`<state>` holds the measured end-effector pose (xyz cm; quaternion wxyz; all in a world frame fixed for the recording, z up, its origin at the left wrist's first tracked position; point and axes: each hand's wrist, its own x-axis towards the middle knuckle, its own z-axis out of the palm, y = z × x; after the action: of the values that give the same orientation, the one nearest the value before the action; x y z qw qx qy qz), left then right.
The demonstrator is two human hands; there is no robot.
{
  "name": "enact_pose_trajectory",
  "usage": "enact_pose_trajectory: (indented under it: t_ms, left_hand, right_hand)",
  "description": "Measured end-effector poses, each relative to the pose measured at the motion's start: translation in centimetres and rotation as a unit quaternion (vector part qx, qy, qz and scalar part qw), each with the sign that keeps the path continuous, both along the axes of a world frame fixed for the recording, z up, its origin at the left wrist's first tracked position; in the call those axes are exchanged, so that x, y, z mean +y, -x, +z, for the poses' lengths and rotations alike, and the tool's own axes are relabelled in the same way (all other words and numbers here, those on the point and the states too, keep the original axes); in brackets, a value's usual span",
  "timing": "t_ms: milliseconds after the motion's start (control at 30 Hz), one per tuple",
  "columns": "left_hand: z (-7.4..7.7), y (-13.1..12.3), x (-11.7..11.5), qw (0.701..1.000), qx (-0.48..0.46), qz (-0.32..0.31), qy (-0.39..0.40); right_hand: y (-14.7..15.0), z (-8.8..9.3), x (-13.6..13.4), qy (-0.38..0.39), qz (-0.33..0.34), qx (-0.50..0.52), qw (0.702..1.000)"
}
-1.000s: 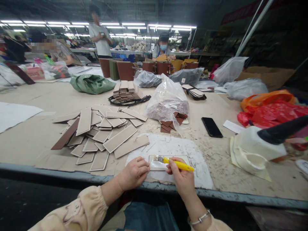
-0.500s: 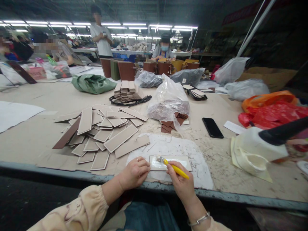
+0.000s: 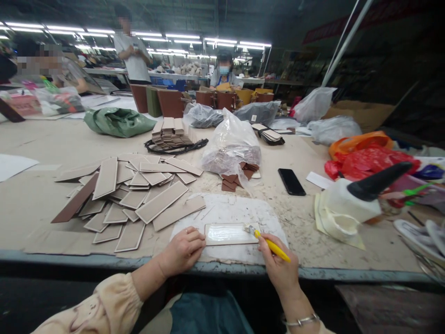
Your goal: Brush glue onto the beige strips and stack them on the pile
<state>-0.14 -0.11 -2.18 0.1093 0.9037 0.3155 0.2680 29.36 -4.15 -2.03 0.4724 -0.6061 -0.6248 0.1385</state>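
A rectangular beige panel (image 3: 222, 235) lies flat on a white sheet (image 3: 271, 211) near the table's front edge, its top coated with wet, glossy white glue. At the panel's left end my left hand (image 3: 186, 248) is closed, fingertips pinching the edge. My right hand (image 3: 280, 264) grips a yellow-handled brush (image 3: 274, 247), its bristles resting on the right part of the panel. To the left spreads a loose heap of similar panels (image 3: 134, 197), one showing a brown face.
Behind the sheet sits a clear plastic bag (image 3: 231, 146) with brown pieces spilling out. A black phone (image 3: 291, 181) and a white bottle (image 3: 351, 204) with a black nozzle are to the right. People (image 3: 134, 51) are across the table.
The brush in my right hand has moved right along the panel, and the white coating now covers more of it. My left hand stays at the panel's left end. The camera view has shifted.
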Motion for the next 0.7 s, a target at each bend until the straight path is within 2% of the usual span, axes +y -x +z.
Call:
enact_pose_trajectory:
  t_ms: [267,400,500,600,700]
  left_hand:
    - [0.1,0.0,0.0,1.0,0.001,-0.004,0.008]
    - [0.1,0.0,0.0,1.0,0.001,-0.003,0.008]
    - [0.0,0.0,0.0,1.0,0.002,-0.004,0.009]
    - [0.0,0.0,0.0,1.0,0.006,-0.004,0.011]
    - [0.0,0.1,0.0,1.0,0.007,-0.004,0.011]
  right_hand:
    - [-2.0,0.1,-0.5,0.023,-0.068,-0.025,0.997]
    - [-2.2,0.5,-0.7,0.023,-0.095,0.002,0.995]
    - [-2.1,0.6,-0.8,0.032,-0.079,0.028,0.996]
    - [-2.1,0.6,-0.8,0.035,-0.046,0.011,0.998]
    - [-2.6,0.7,-0.7,0.023,-0.064,-0.025,0.997]
